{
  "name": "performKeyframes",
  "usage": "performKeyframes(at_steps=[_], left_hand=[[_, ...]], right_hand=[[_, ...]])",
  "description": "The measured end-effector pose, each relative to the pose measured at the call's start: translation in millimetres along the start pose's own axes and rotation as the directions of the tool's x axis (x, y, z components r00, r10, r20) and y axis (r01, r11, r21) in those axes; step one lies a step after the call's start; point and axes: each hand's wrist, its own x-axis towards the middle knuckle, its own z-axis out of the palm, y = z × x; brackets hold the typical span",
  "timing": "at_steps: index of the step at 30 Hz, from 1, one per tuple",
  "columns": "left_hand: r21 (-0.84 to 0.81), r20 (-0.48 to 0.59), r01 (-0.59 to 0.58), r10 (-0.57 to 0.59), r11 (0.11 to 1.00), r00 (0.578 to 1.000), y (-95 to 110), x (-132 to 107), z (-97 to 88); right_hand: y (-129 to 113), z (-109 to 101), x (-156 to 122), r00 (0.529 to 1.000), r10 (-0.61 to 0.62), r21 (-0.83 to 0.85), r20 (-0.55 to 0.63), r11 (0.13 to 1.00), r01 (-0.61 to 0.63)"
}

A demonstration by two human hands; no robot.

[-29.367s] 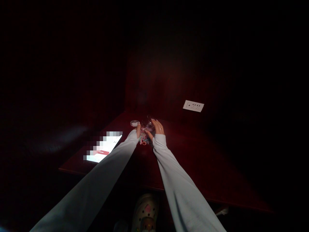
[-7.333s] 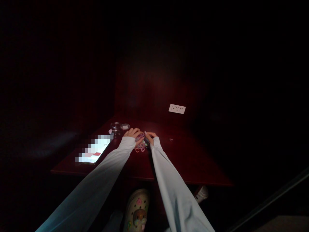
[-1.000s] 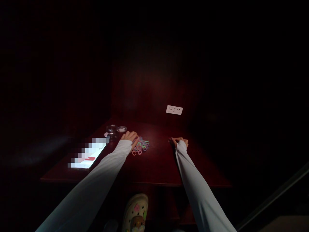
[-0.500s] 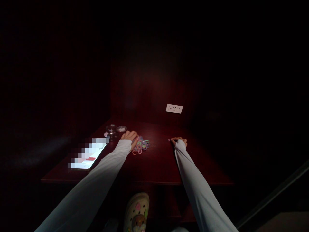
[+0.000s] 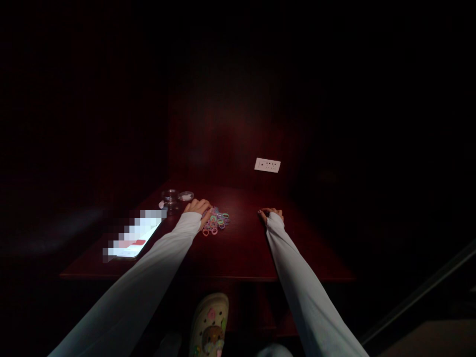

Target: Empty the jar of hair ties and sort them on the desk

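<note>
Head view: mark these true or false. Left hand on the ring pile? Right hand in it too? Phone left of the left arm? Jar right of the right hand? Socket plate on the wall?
1. The left hand rests against the pile of coloured rings. True.
2. The right hand is in the pile too. False: it lies on the bare table, apart from the pile and to its right.
3. The lit phone lies left of the left arm. True.
4. The glass jar stands right of the right hand. False: it stands at the far left, behind the phone.
5. A white socket plate sits on the wall behind the table. True.
</note>
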Motion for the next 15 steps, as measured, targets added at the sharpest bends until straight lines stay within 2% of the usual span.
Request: performKeyframes(at_steps=[3, 7, 10, 15], left_hand=[[0.017, 0.014, 0.001, -0.001, 1.000, 1.000, -2.5, 1.4, -1.9], [0.015, -0.040, 0.103, -0.102, 0.995, 0.994, -6.0, 2.2, -3.5], [-0.041, -0.092, 0.151, -0.154, 0.988, 0.984, -10.2, 1.8, -3.3], [-0.061, -0.082, 0.112, -0.117, 0.992, 0.990, -15.3, 1.6, -0.1]], right_hand=[[-11.4, -1.6, -4.9, 0.989, -0.132, -0.019, -0.067, 0.991, 0.131], [-44.1, 6.2, -17.9, 0.951, -0.299, 0.050, -0.077, 0.952, 0.303], [-79.0, 19.0, -30.6, 0.942, -0.329, 0.168, -0.062, 0.927, 0.334], [-126.3, 36.9, -46.6, 0.946, -0.320, 0.366, -0.042, 0.877, 0.313]])
